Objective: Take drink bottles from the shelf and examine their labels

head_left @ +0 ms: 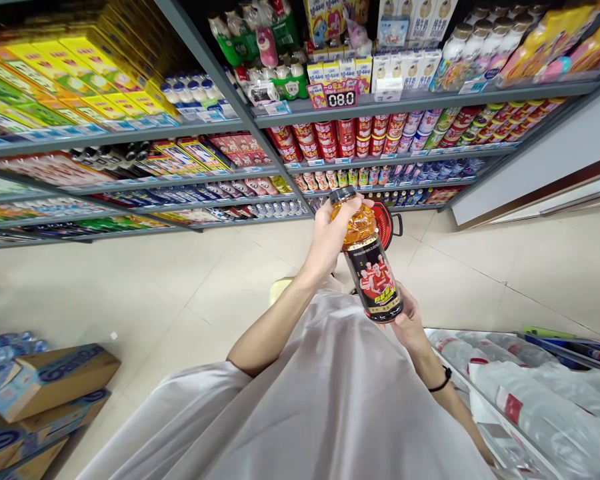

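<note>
A bottle of amber drink (371, 263) with a black cap and a black label showing figures in red is held tilted in front of my body, its cap pointing away and to the left. My left hand (330, 230) is closed round its neck and shoulder, the thumb lying across the front. Around the bottom end, my right hand (409, 319) supports the base, with some fingers hidden behind it. Partly covered by the bottle, a red basket (384, 223) with a black rim and handle rests on the floor beyond.
Grey shelves (415, 100) packed with cartons, cans and bottles stand ahead. Cardboard boxes (55, 380) are stacked at the lower left. To the right, near my right arm, several large clear bottles (520, 393) lie in a rack. Pale tiled floor (200, 293) lies between.
</note>
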Available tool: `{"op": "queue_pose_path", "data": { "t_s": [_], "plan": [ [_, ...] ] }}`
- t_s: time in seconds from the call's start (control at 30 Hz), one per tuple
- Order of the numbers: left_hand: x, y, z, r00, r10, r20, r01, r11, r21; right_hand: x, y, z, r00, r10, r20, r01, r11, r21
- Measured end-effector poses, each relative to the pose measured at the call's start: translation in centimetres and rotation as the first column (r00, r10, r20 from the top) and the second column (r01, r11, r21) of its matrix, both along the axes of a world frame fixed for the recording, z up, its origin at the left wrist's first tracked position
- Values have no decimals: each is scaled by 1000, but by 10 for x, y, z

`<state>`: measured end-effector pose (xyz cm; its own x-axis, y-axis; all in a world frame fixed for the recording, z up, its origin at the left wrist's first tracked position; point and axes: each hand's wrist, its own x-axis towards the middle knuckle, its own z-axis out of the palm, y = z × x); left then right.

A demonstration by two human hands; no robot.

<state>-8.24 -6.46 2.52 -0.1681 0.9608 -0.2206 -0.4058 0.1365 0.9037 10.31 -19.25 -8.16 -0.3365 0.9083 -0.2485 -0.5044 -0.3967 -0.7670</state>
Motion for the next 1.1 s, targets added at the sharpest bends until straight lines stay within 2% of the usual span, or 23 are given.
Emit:
{"op": "queue_pose_path", "data": {
  "t_s": [0.2,0.3,0.33,0.4,0.47,0.5,0.63,0.77,0.87,0.97,1.1],
  "plan": [
    [-2,0,-1,1000,17,17,-17,1000,-11,2,3,-4,999,31,39,-35,995,91],
    [-12,0,-4,1000,-18,-16,18,1000,-13,4,8,-3,978,-18,208,-23,981,194],
    [-18,0,-5,998,-48,-41,48,999,-6,4,11,-3,946,-49,319,-35,967,252],
    [-32,-2,-10,988,-114,-100,115,993,-1,5,18,-3,833,-117,541,-108,924,366],
    [-50,-5,-17,979,-160,-124,158,987,-28,4,25,-5,730,-179,659,-184,878,443],
    [-59,-7,-21,978,-167,-125,161,985,-56,3,28,-6,708,-203,676,-202,860,469],
    [-99,-17,-46,980,-155,-123,131,974,-184,-4,41,-12,702,-241,670,-230,814,533],
    [-132,-27,-77,989,-115,-96,86,960,-265,-17,57,-15,697,-200,688,-336,757,560],
    [-150,-24,-97,992,-103,-71,74,942,-328,-27,71,-14,703,-154,695,-403,718,567],
    [-159,-9,-112,996,-62,-59,37,930,-365,-36,86,-10,712,-131,689,-400,732,552],
    [-166,24,-127,998,-61,-1,57,945,-321,-48,110,-6,707,-110,698,-366,788,495]
  ]
}}
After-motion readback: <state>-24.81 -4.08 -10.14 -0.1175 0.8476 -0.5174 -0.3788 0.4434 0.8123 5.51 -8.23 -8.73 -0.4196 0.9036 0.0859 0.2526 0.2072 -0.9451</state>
